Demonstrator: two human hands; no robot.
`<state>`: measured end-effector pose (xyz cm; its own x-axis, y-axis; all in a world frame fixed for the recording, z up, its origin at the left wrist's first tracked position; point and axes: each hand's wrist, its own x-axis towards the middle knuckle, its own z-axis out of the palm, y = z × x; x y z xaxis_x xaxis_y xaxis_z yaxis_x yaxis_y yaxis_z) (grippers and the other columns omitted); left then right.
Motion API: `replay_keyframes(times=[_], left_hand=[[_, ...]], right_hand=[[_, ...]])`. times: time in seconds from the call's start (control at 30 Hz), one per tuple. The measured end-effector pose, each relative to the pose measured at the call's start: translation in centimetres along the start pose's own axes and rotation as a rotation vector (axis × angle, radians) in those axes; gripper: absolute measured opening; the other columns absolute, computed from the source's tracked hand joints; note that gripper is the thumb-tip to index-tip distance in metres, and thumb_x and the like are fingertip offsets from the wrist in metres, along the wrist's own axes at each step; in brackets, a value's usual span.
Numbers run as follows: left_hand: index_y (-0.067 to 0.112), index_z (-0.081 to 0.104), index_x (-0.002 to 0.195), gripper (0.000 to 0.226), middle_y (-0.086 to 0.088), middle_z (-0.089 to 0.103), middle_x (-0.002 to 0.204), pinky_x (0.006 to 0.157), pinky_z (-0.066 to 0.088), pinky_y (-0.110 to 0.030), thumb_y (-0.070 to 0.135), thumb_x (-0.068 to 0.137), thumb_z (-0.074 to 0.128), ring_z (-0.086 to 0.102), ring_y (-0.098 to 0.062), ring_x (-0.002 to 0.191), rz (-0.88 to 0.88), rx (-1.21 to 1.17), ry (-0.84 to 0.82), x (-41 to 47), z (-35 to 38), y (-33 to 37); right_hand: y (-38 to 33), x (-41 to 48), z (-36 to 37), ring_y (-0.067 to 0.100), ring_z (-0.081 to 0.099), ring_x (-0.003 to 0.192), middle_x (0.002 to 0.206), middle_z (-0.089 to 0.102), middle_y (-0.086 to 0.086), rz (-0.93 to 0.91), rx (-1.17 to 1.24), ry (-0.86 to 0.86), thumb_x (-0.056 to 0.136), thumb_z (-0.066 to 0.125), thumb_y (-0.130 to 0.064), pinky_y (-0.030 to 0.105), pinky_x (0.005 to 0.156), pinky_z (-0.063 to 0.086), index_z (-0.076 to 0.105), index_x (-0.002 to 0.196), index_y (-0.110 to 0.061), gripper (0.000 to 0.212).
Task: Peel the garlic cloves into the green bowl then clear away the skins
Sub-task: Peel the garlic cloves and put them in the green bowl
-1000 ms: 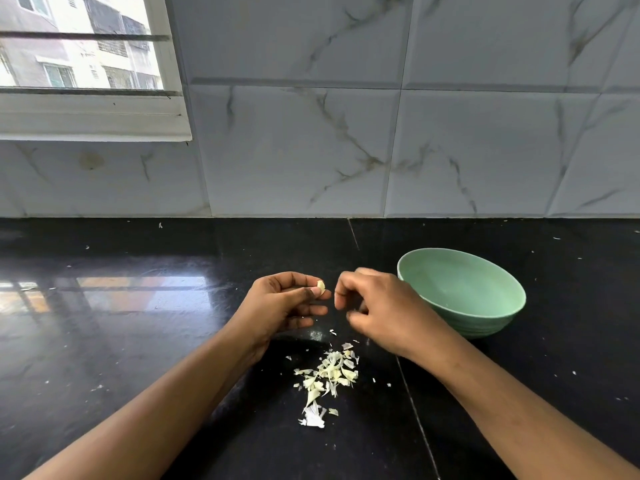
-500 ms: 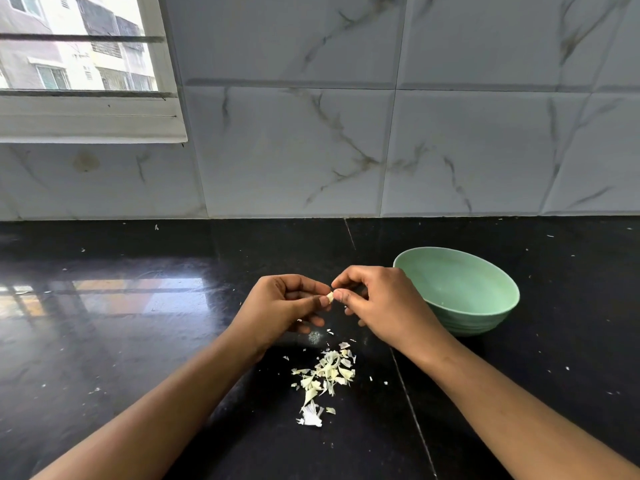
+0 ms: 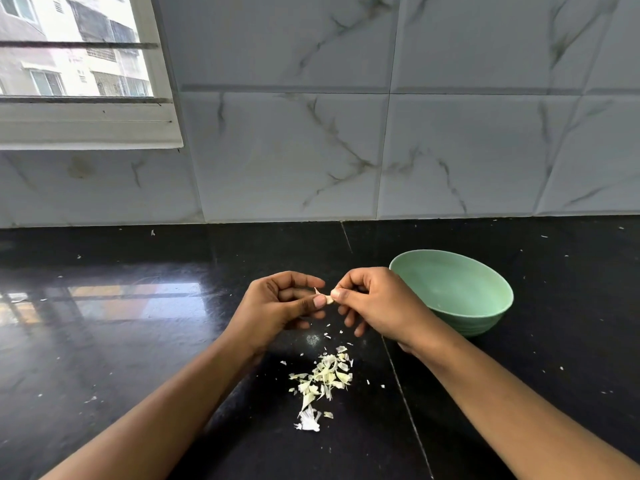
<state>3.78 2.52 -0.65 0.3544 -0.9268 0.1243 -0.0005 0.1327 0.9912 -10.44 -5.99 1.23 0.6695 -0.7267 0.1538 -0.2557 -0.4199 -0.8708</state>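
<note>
Garlic skins (image 3: 323,377), thin, papery and pale yellow-white, lie in a loose scatter on the glossy black stone table (image 3: 138,341), straight below the person's two hands. At the near end of the scatter sits a frayed white tuft (image 3: 307,421), and small flecks are strewn further out over the dark surface.

Above the heap, the left hand (image 3: 277,306) and the right hand (image 3: 377,306) meet fingertip to fingertip around a small pale garlic clove (image 3: 328,298). The left thumb and forefinger pinch it from one side, with the other fingers curled in under the palm. The right thumb and forefinger nip it from the other side, and a pointed sliver of skin sticks up between the two hands. The clove is held in the air above the table. It is mostly hidden by the fingertips, so I cannot tell how much skin it has on.

Just beside the right hand, behind its knuckles, stands a round, smooth, matte mint-green bowl (image 3: 485,317) with ridged rings low on its outer wall. The right hand and wrist cover part of its left rim.

Along the back runs a wall of large glossy white tiles with grey marble veining (image 3: 450,150). At the upper left is a white-framed window (image 3: 86,123), whose light mirrors in the table's polish.
</note>
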Motion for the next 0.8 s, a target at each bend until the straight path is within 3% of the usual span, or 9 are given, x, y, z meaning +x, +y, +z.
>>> replay_keyframes(times=[0.27, 0.53, 0.8], left_hand=[[0.008, 0.067, 0.085, 0.022, -0.004, 0.071, 0.068, 0.051, 0.050, -0.016, 0.013, 0.064, 0.072, 0.069, -0.009, 0.064, 0.000, -0.048, -0.020, -0.09, -0.04, 0.12], [0.009, 0.066, 0.089, 0.026, -0.004, 0.072, 0.070, 0.052, 0.050, -0.016, 0.012, 0.065, 0.072, 0.070, -0.010, 0.066, 0.011, -0.060, -0.013, -0.17, -0.08, 0.23], [0.008, 0.070, 0.085, 0.022, -0.006, 0.073, 0.076, 0.050, 0.051, -0.015, 0.018, 0.066, 0.070, 0.069, -0.009, 0.062, -0.105, -0.157, 0.026, -0.02, -0.01, 0.15]], right_hand=[[-0.46, -0.28, 0.11, 0.006, 0.050, 0.048, 0.062, 0.054, -0.002, 0.089, 0.164, -0.084, 0.095, 0.053, -0.015, 0.018, 0.038, 0.038, 0.057, 0.075, -0.015, 0.020], [-0.25, -0.26, 0.35, 0.005, 0.048, 0.048, 0.062, 0.052, -0.003, 0.047, 0.104, -0.055, 0.095, 0.051, -0.016, 0.019, 0.038, 0.036, 0.056, 0.074, -0.017, 0.022], [0.11, -0.09, 0.39, 0.006, 0.052, 0.053, 0.063, 0.055, -0.003, -0.073, -0.057, 0.014, 0.094, 0.053, -0.022, 0.024, 0.043, 0.041, 0.059, 0.078, -0.019, 0.016]])
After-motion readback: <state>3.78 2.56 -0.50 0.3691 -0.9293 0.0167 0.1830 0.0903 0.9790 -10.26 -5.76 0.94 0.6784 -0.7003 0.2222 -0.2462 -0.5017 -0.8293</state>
